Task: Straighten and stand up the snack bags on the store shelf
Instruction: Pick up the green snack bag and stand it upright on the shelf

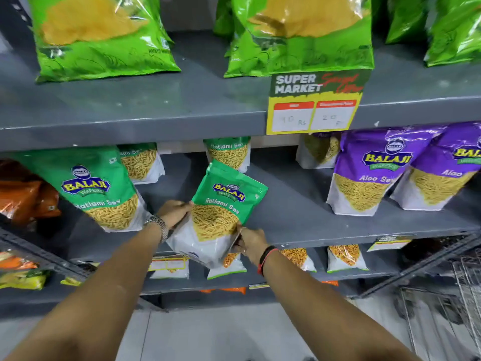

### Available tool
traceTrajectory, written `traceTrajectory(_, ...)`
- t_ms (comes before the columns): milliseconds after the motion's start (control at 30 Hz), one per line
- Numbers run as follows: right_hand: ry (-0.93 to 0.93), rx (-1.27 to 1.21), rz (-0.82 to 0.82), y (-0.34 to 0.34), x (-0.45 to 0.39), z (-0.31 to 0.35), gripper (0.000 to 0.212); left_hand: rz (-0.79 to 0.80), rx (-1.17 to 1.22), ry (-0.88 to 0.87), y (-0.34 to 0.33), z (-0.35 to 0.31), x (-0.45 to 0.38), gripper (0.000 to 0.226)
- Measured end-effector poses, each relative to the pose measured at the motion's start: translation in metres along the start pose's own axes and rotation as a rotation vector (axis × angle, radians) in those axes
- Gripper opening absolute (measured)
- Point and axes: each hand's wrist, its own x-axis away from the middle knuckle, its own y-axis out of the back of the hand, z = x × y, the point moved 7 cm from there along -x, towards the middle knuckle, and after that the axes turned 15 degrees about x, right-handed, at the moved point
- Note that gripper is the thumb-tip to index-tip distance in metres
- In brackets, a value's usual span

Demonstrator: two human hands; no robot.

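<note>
A green and white Ratlami Sev bag (221,212) is tilted to the right at the front of the middle grey shelf (299,204), its bottom hanging over the shelf edge. My left hand (173,211) grips its left side, and my right hand (250,242) pinches its lower right corner. Another Ratlami Sev bag (99,188) leans at the left of the same shelf. Two more Ratlami Sev bags (140,162) (229,151) stand further back. Two purple Aloo Sev bags (369,173) (447,175) lean at the right.
The upper shelf (156,105) carries large lime-green bags (101,37) (299,35) and a yellow price tag (312,105) on its lip. Orange packets (26,194) sit far left. A lower shelf holds small white bags (343,257). A wire basket (455,295) stands bottom right.
</note>
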Motion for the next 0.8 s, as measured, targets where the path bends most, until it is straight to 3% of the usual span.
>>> traceTrajectory(267, 0.002, -0.046, 0.008, 0.029, 0.028, -0.027, 0.014, 0.079, 0.026, -0.174, -0.02, 0.005, 0.028, 0.028)
traceTrajectory(600, 0.157, -0.081, -0.249, 0.151, 0.099, -0.038, 0.025, 0.331, 0.432, -0.195, -0.098, 0.017, 0.146, 0.02)
traceTrajectory(800, 0.299, -0.006, -0.315, 0.195, 0.141, -0.024, 0.008, 0.418, 0.483, -0.251, -0.125, -0.015, 0.174, 0.022)
